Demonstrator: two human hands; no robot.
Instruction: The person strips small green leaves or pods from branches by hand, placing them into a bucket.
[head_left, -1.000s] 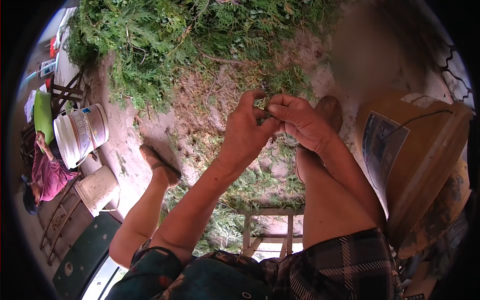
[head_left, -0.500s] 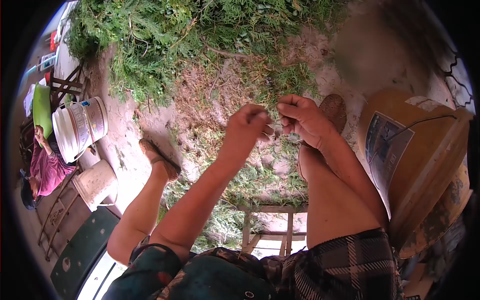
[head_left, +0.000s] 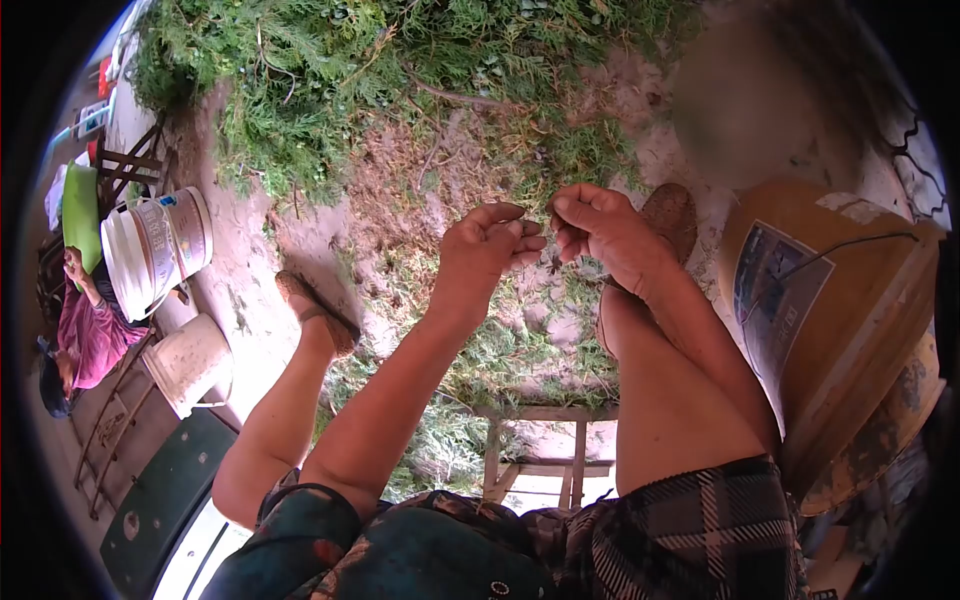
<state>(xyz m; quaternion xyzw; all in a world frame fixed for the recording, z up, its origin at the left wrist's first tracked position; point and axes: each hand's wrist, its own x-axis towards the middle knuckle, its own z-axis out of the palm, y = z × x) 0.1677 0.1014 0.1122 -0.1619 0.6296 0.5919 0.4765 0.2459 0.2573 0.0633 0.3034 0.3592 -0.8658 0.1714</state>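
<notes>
My left hand [head_left: 488, 243] is over the ground strewn with clippings, its thumb and fingers curled close together; anything between them is too small to make out. Facing it, a short gap to the right, my right hand [head_left: 598, 228] has its thumb pressed to its bent forefinger, and any held item is hidden. Beyond both hands lies a large heap of green leafy branches [head_left: 330, 75]. Brown and green bits [head_left: 410, 180] litter the ground beneath and around them.
A large yellow-brown bucket [head_left: 840, 270] stands beside my right leg. White buckets [head_left: 180, 235] are on the left, near another person in pink [head_left: 95, 340]. Below my hands is a wooden frame [head_left: 545, 413] between my legs. A dark green board [head_left: 165, 490] lies lower left.
My left hand has moved slightly left and its fingers show more clearly. My right hand has shifted slightly left, with its thumb and forefinger still together.
</notes>
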